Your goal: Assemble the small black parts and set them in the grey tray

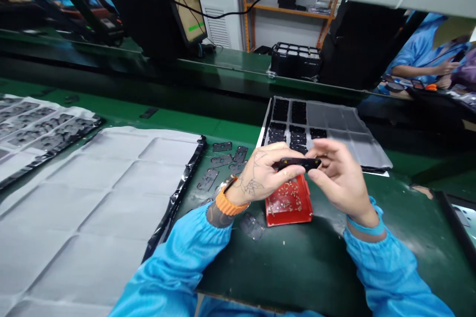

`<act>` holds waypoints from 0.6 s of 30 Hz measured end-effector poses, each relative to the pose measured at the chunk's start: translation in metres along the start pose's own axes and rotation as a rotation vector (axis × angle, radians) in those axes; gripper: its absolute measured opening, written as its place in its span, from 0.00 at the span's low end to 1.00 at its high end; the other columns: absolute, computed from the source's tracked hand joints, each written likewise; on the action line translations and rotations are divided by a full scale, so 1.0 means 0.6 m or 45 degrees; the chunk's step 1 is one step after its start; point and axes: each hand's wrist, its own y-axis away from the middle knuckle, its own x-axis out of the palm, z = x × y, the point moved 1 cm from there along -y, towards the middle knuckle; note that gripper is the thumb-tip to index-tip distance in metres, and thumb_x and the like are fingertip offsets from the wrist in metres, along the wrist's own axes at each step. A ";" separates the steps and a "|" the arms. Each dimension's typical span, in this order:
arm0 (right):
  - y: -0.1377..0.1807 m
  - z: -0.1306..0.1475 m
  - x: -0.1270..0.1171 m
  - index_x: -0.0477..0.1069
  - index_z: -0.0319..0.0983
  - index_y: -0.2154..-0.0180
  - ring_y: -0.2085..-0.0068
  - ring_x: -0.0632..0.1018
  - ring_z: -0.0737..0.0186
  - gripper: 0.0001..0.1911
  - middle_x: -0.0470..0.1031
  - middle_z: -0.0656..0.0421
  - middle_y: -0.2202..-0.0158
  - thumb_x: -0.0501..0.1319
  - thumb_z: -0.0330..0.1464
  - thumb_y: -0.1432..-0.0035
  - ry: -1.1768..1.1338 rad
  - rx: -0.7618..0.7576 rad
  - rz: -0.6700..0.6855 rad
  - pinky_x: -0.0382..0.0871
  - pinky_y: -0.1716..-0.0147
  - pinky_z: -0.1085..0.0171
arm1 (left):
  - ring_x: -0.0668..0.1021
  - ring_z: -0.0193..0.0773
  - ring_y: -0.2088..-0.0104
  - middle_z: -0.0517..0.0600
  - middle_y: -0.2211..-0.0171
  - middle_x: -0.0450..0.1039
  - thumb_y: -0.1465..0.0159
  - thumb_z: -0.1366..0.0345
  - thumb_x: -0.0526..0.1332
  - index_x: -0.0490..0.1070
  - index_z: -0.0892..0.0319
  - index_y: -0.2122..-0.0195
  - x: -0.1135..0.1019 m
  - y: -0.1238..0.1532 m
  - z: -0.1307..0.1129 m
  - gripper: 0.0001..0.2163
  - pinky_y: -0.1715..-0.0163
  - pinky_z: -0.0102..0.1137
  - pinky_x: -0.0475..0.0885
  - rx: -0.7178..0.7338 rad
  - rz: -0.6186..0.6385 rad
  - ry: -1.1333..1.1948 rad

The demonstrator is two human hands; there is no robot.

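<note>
My left hand (262, 168) grips a thin black plastic part (301, 163), thumb below and fingers above, with its narrow edge turned towards me. At the part's other end, my right hand (340, 178) has its thumb and bent fingers around the tip. Under the hands sits a red tray (290, 219) with many tiny light-coloured pieces in it. Several flat black parts with cut-outs (207, 179) lie loose to the left of the tray. Another such part (252, 227) rests partly in shadow near the tray's lower left corner.
A large pale compartment tray (104, 208) covers the left of the green bench (282, 267). Further left, another tray (44, 126) holds grey parts. Behind my hands, a tray (334, 124) holds stacked black parts. A monitor (189, 12) and a co-worker (427, 54) are beyond.
</note>
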 end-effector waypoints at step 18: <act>-0.013 0.001 -0.003 0.77 0.38 0.59 0.81 0.74 0.68 0.07 0.73 0.65 0.79 0.66 0.32 0.40 -0.269 0.255 -0.117 0.69 0.82 0.68 | 0.84 0.43 0.60 0.56 0.55 0.82 0.32 0.68 0.59 0.69 0.61 0.39 0.001 0.017 0.000 0.19 0.56 0.38 0.81 -0.285 0.296 -0.137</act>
